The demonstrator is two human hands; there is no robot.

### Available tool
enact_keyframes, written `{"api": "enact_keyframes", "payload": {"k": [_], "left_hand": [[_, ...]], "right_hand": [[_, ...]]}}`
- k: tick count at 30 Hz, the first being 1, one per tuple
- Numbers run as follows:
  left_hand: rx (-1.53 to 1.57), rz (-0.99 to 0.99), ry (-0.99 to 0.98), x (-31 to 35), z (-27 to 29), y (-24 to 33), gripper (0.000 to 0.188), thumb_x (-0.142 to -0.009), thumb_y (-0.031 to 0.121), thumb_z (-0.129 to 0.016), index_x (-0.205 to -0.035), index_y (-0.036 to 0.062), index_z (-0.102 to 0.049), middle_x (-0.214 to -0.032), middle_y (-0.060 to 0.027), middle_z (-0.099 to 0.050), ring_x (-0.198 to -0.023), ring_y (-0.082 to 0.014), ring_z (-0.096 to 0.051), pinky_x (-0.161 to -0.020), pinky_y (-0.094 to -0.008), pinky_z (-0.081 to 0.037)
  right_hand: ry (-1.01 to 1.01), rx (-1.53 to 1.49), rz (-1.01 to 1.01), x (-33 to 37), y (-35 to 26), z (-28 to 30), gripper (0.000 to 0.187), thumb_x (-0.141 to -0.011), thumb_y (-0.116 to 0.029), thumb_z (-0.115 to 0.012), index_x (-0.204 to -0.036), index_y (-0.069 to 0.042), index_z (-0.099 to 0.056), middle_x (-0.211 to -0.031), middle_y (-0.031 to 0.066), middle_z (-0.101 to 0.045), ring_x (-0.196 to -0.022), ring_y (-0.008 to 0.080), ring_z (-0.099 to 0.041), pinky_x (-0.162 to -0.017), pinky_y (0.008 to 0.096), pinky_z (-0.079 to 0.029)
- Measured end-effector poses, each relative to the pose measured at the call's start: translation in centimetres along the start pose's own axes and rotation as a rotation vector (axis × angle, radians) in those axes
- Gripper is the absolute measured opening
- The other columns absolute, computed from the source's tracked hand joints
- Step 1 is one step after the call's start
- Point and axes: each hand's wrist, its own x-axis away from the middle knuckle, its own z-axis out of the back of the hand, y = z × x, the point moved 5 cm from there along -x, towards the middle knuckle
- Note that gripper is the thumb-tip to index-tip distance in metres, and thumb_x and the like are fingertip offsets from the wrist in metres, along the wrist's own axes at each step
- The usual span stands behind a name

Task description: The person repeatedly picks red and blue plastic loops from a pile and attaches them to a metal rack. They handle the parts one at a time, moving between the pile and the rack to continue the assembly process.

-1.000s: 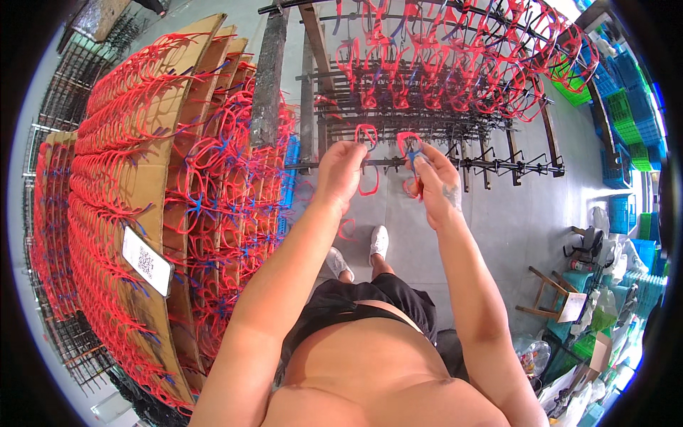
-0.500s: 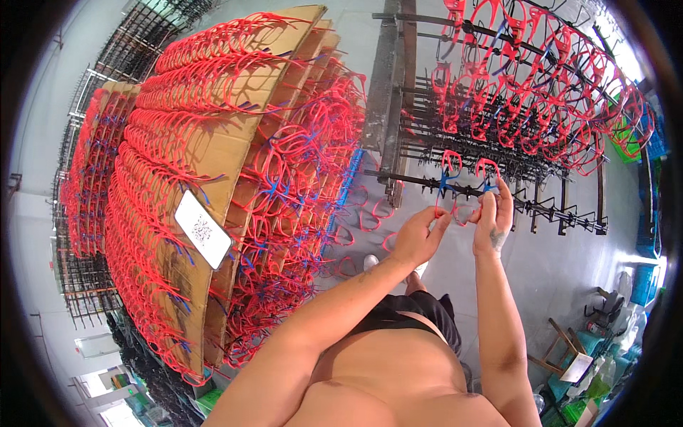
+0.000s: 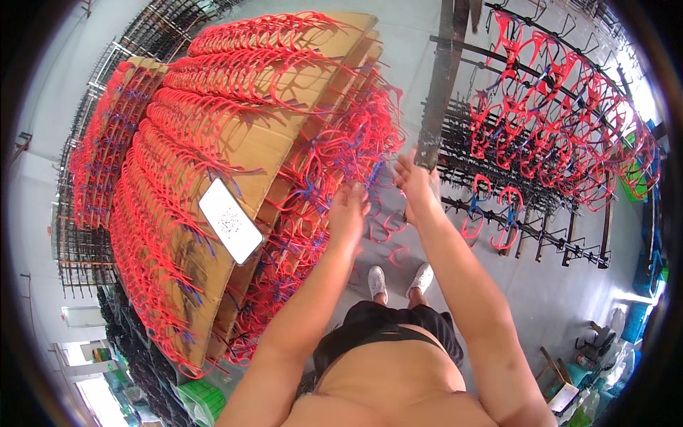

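Clear passage noted between the left hand (image 3: pixel 348 213) and right hand (image 3: pixel 415 183), bounded leftward by the stacked red frames (image 3: pixel 363 134) and rightward by the dark post (image 3: pixel 436 107) and black rack (image 3: pixel 526 229).

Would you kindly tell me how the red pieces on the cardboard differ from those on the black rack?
The cardboard pieces lie in crowded, overlapping rows; the rack pieces hang more spread out. The cardboard pieces rest on a broad tan sheet, the rack pieces on thin black bars. Both are red with blue parts.
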Motion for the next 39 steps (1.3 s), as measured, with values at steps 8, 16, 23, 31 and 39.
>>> {"api": "enact_keyframes", "payload": {"k": [8,16,23,31,39], "left_hand": [[0.288,0.205,0.101,-2.7,-1.3,1.0,0.102,-0.072,0.064,-0.064,-0.14,0.0003,-0.021,-0.137,-0.0133,-0.031,-0.118,-0.0193,-0.038,-0.104,-0.0406,-0.029],[0.248,0.189,0.174,-3.0,-3.1,4.2,0.092,-0.075,0.069,-0.054,-0.136,0.0019,-0.037,-0.137,-0.0114,-0.042,-0.124,-0.0203,-0.04,-0.103,-0.0338,-0.031],[0.376,0.072,0.168,-5.2,-2.5,2.8,0.078,-0.08,0.06,-0.056,-0.131,0.0027,-0.043,-0.13,-0.0091,-0.049,-0.116,-0.0203,-0.046,-0.099,-0.0347,-0.035],[0.547,0.04,0.316,-2.9,-3.6,4.7,0.054,-0.079,0.049,-0.066,-0.11,0.0064,-0.058,-0.109,-0.0033,-0.059,-0.099,-0.0149,-0.053,-0.086,-0.0302,-0.041],[0.82,0.009,0.332,-4.2,-3.9,2.3,0.026,-0.082,0.035,-0.065,-0.096,0.0143,-0.056,-0.092,0.0028,-0.057,-0.085,-0.0104,-0.054,-0.084,-0.0281,-0.042]], "right_hand": [[-0.019,-0.351,-0.117,-8.3,-0.1,-6.2,0.037,-0.091,-0.033,-0.049,-0.119,-0.009,-0.049,-0.103,0.0053,-0.06,-0.084,0.0177,-0.057,-0.072,0.0303,-0.046],[-0.173,-0.596,0.12,-6.4,-1.2,-6.1,0.021,-0.09,-0.024,-0.056,-0.108,-0.014,-0.059,-0.104,0.0008,-0.062,-0.096,0.0147,-0.057,-0.079,0.0302,-0.043],[-0.08,-0.777,0.079,-1.4,-0.5,-2.5,0.022,-0.091,-0.016,-0.051,-0.113,-0.014,-0.053,-0.103,0.0053,-0.062,-0.098,0.0188,-0.058,-0.089,0.0375,-0.047],[0.139,-0.546,0.218,7.8,-1.7,1.7,0.038,-0.083,-0.002,-0.055,-0.12,-0.012,-0.046,-0.096,0.0094,-0.059,-0.084,0.021,-0.061,-0.085,0.0409,-0.05],[-0.376,-0.416,-0.279,17.6,0.7,10.7,0.041,-0.075,0.007,-0.04,-0.114,-0.004,-0.048,-0.093,0.0141,-0.059,-0.072,0.0247,-0.061,-0.069,0.0375,-0.055]]}}
